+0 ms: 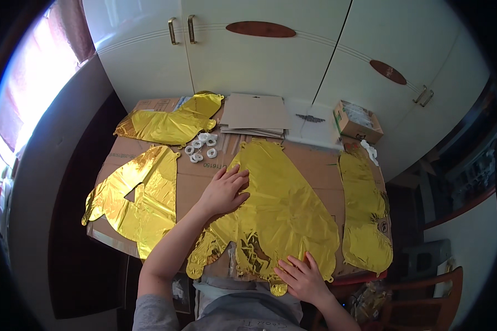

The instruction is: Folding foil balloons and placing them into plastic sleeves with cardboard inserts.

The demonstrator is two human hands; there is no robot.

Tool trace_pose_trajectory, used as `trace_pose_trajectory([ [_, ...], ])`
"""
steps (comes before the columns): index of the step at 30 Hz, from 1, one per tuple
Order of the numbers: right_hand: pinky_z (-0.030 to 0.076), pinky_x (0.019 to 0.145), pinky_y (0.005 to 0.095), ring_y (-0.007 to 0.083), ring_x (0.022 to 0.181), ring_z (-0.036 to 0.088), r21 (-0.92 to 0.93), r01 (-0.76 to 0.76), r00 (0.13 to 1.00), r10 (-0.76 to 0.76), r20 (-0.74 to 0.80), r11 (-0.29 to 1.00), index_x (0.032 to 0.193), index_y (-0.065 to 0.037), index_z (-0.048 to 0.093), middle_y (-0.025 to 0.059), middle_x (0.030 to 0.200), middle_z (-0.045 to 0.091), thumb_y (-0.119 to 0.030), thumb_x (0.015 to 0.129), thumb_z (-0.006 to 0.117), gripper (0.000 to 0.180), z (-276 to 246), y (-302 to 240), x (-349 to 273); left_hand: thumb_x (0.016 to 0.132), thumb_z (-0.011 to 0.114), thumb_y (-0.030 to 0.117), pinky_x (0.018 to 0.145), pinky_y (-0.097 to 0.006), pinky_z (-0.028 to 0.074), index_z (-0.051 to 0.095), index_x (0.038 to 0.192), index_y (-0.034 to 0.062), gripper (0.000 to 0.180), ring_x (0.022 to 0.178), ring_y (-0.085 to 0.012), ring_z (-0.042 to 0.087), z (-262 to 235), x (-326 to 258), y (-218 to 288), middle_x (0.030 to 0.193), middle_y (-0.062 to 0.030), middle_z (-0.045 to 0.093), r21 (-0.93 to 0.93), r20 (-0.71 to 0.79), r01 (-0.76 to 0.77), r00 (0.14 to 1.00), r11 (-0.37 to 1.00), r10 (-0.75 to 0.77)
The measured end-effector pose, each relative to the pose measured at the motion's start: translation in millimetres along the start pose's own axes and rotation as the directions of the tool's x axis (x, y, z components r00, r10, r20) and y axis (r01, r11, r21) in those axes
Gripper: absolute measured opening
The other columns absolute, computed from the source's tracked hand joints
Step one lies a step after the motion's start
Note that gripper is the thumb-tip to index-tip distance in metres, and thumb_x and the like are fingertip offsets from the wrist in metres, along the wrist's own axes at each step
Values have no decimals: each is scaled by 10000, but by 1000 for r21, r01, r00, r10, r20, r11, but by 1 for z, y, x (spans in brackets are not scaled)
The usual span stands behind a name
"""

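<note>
A large gold foil balloon (pixel 281 204), flat and uninflated, lies in front of me on the cardboard-covered table. My left hand (pixel 225 190) rests on its upper left part, fingers apart and slightly bent. Near its lower right edge, my right hand (pixel 303 278) lies with fingers spread on the foil. Some of the lower foil is crumpled and shiny, and a tab hangs at the table's front edge. To the left are another flat gold foil balloon (pixel 154 193) with a small triangular hole and a folded one (pixel 165 126) behind it. A further gold foil balloon (pixel 364 220) lies on the right.
Several white ribbon rolls (pixel 211 153) sit behind my left hand. At the back are a stack of grey-brown cardboard sheets (pixel 255 113) and a small open carton (pixel 359 121) of clear packets. White cabinets (pixel 259 60) stand behind; a wooden chair (pixel 453 298) is at right.
</note>
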State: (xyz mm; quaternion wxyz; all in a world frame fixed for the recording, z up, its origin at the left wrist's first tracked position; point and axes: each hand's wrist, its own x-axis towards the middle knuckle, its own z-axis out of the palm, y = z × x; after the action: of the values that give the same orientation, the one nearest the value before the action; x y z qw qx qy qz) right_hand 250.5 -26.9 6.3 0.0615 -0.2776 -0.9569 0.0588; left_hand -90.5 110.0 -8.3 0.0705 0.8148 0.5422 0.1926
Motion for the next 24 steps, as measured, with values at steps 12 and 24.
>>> trace_pose_trajectory([
  [12,301,1091,581,237,1301,468,282,-12,998,27,-49,959,1290,-182,602,18,1376,538,-258,819,691,486,-17,0,6,888,581,281,1129,-537,269,513,1321,113,469,1368,-324,400,-3,3,8,1402,-130,492,-5,2,1,1000,1000,-1],
  [24,250,1145,552,271,1352,428,107,-147,959,168,-229,983,1316,-135,567,69,1396,525,-334,929,595,436,6,133,105,902,564,293,1137,-534,261,518,1345,111,482,1386,-324,380,-1,1,5,1430,-102,486,33,13,-3,1000,999,3],
])
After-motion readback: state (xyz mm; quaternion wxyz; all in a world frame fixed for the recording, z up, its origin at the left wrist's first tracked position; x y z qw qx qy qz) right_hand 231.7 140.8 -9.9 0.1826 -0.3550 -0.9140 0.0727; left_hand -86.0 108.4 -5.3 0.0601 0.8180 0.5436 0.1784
